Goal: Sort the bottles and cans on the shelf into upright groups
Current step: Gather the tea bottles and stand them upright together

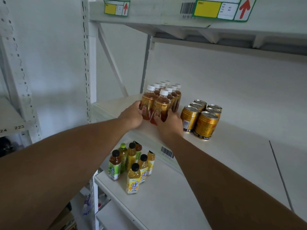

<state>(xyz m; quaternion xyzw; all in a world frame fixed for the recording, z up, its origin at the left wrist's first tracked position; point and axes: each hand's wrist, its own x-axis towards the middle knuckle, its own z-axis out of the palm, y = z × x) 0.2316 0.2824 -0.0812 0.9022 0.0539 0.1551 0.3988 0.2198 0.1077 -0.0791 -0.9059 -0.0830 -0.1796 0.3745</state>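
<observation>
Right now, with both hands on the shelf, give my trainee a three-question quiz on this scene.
1. True or false: the gold cans lie tipped over.
2. Which cap colour do the amber bottles between the left hand and right hand have? A) black B) white C) green
3. Fill in: the black-capped tea bottles stand on the ____ shelf.

Key: 1 false, they stand upright. 2 B. 3 lower.
</observation>
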